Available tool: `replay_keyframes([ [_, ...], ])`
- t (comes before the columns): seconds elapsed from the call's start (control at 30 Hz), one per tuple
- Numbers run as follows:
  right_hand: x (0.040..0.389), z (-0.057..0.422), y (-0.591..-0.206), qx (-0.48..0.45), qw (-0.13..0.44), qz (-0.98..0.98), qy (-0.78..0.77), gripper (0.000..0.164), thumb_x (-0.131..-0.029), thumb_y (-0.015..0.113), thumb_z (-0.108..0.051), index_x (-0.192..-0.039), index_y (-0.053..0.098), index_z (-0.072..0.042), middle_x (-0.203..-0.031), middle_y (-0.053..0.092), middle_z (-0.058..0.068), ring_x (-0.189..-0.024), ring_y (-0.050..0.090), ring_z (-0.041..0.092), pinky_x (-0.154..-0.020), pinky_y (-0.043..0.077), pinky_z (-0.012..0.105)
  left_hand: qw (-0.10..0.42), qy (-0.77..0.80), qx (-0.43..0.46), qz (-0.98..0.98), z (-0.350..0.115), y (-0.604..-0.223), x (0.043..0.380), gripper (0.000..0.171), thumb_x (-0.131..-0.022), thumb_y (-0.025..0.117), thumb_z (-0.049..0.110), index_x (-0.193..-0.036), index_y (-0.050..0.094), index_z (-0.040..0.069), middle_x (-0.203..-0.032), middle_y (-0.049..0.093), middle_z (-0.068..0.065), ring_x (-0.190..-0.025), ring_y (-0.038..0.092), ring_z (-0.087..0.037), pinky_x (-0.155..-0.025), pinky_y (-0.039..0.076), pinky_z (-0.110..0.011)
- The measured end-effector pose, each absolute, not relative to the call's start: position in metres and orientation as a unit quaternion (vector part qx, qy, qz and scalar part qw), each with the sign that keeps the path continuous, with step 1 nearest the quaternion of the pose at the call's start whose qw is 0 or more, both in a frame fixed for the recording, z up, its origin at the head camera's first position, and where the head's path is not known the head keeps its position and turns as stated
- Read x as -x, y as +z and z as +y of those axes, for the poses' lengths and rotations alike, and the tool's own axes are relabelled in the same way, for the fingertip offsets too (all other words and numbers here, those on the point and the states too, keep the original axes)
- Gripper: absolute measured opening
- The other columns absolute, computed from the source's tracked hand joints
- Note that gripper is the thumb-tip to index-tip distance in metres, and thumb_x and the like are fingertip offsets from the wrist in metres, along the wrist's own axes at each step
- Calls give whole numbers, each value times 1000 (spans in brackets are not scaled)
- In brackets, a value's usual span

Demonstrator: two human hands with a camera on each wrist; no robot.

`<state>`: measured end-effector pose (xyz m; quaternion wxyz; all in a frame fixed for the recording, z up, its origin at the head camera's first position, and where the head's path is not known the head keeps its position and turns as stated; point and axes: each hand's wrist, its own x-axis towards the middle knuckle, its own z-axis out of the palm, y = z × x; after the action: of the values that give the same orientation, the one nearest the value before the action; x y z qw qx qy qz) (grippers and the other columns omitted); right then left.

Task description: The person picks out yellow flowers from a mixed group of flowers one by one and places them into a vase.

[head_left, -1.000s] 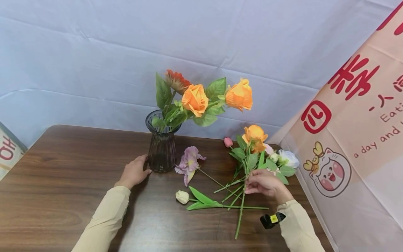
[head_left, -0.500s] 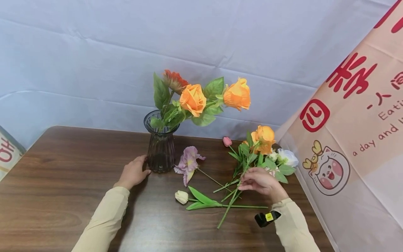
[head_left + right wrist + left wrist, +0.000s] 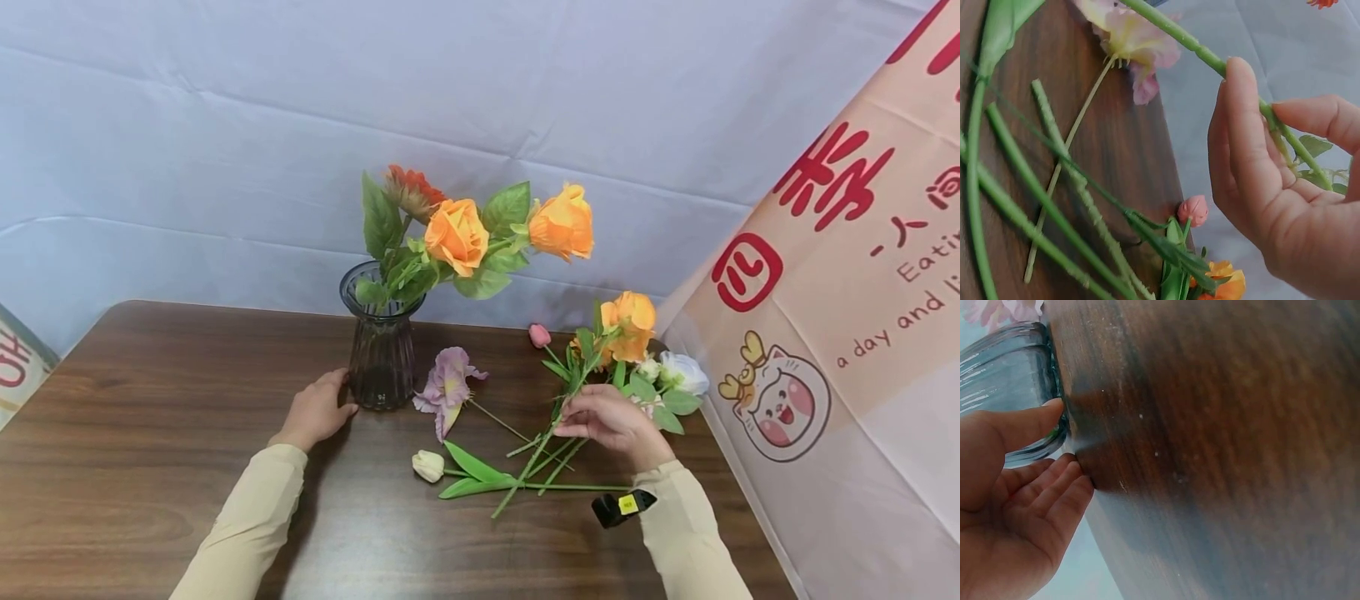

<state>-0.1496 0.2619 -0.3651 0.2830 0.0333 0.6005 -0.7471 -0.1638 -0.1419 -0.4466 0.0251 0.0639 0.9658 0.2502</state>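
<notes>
Rose stem (image 3: 1196, 50) swung to 7 o'clock, pinched by R hand (image 3: 607, 422); L hand (image 3: 318, 408), uncurled, sat at 8 o'clock of vase (image 3: 382, 362), prob. steadying.

Behind a dark wood-grain table (image 3: 150, 433), a pale, creased cloth backdrop (image 3: 262, 125). At right, a peach-and-white banner (image 3: 885, 433) with red characters (image 3: 832, 179), partly cropped English words (image 3: 907, 321) and a cartoon cat (image 3: 780, 408); at far left, a printed panel (image 3: 28, 354) with red lettering (image 3: 11, 367).

A brown table (image 3: 187, 400) bears 1 vase (image 3: 382, 367), loose flowers (image 3: 450, 385).
</notes>
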Motion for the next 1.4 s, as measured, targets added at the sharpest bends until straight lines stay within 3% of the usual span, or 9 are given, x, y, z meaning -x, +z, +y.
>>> replay_keyframes([
  [0.3,154,249,-360,-23,274,570,-775,33,-85,38,16,-63,54,-2,-77,55,10,-74,61,25,-81,51,40,30,252,-60,965,-141,-445,163,57,-84,65,15,-128,40,-13,-126,46,-31,-112,46,-45,-91,37,-57],
  [0.53,155,239,-360,-24,272,544,-793,30,-87,34,15,-74,58,1,-81,52,9,-78,59,22,-83,50,39,30,251,-59,966,-141,-444,163,57,-84,64,15,-128,40,-13,-126,46,-30,-112,46,-45,-91,37,-57],
  [0.83,158,232,-359,-48,253,522,-813,30,-85,37,17,-69,59,4,-82,50,9,-78,57,20,-88,47,41,30,253,-58,965,-140,-443,163,58,-84,65,14,-129,39,-13,-126,46,-30,-112,46,-46,-91,37,-57],
  [1.4,162,223,-354,-60,256,494,-829,31,-86,38,20,-79,63,3,-85,53,12,-80,60,24,-87,47,41,31,253,-60,965,-140,-442,162,58,-84,64,14,-129,39,-13,-126,46,-30,-112,46,-45,-91,37,-57],
])
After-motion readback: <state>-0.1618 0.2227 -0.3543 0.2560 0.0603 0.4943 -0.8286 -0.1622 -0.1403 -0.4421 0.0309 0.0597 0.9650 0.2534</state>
